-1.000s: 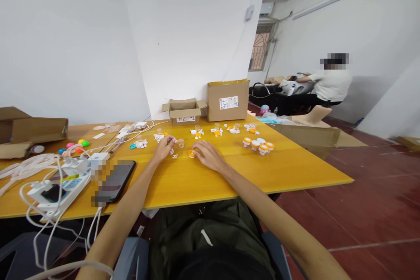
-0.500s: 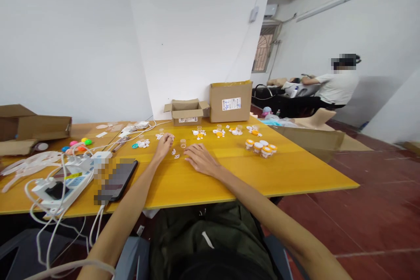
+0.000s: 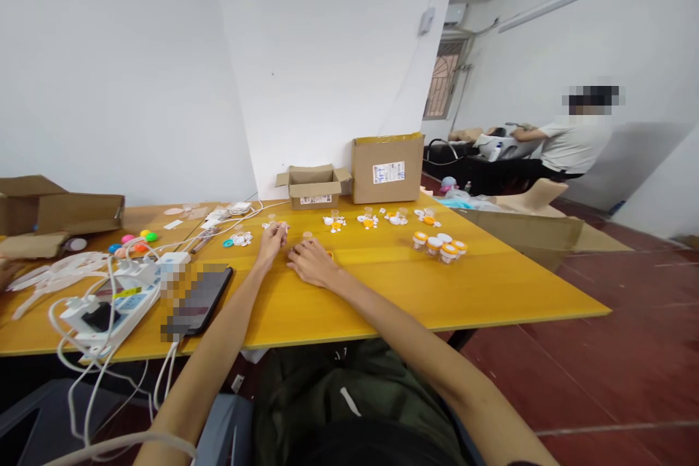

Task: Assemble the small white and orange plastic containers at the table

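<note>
- Both hands are out on the yellow wooden table (image 3: 382, 284), close side by side but not touching.
- My left hand (image 3: 271, 242) has its fingertips pinched together on something tiny. I cannot tell what it is, because it is too small to see.
- My right hand (image 3: 309, 261) lies flat with the fingers a little spread. It holds nothing that I can see.
- A small clear plastic cup (image 3: 307, 236) stands upright just past my right fingers, between my two hands. An orange bit peeks out on the right side of that hand, touching it.
- Tiny bits slip away fast. I think the best way is to pinch softly, move slowly, and keep the cup from tipping.
- More little piles of white and orange pieces (image 3: 369, 220) lie in a row farther back than the cup.
- Four small jars with orange and white lids (image 3: 440, 244) stand close together to the right of the cup, well apart from my hands.
- Two brown cardboard boxes (image 3: 349, 178) sit behind the cup, near the white wall.
- A black phone (image 3: 203, 295) and a white power strip with cables (image 3: 109, 306) lie far to the left of the cup.
- Another person in a white shirt (image 3: 573, 149) sits far off on the right.
</note>
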A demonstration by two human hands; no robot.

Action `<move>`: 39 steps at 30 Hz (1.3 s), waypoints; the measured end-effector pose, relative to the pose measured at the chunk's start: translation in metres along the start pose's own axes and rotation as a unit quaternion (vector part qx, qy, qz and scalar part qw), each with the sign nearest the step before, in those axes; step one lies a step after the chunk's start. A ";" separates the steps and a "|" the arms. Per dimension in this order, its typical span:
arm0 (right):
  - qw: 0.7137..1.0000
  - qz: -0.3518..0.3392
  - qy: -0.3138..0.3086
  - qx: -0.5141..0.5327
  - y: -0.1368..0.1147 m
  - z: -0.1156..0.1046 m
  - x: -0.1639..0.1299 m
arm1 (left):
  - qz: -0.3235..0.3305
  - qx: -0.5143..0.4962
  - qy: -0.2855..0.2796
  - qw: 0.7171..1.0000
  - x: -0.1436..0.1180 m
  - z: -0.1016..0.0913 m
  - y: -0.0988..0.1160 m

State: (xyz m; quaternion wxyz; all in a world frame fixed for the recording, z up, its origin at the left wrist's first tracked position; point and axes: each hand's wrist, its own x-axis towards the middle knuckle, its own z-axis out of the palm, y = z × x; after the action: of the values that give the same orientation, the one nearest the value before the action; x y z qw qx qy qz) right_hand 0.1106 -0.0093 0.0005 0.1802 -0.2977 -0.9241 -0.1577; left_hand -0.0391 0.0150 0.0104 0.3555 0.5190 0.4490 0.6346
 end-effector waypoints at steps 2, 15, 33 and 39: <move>1.000 0.011 0.000 0.007 -0.001 0.002 0.001 | -0.005 0.000 0.001 1.000 0.000 -0.001 -0.001; 0.990 0.057 0.087 0.100 0.001 0.008 -0.005 | -0.011 0.018 -0.044 0.999 -0.001 0.003 0.000; 0.866 0.288 0.236 0.334 0.042 0.004 -0.009 | 0.004 -0.021 -0.123 0.992 -0.015 0.021 0.010; 0.878 0.270 0.192 0.346 0.044 0.011 -0.009 | -0.005 -0.006 -0.134 0.991 -0.018 0.024 0.011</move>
State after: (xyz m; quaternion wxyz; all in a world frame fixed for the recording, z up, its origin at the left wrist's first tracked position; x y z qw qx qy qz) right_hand 0.1420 0.0247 -0.0049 0.4812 -0.4183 -0.7507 0.1729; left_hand -0.0115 -0.0007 0.0157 0.4191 0.5949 0.3960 0.5600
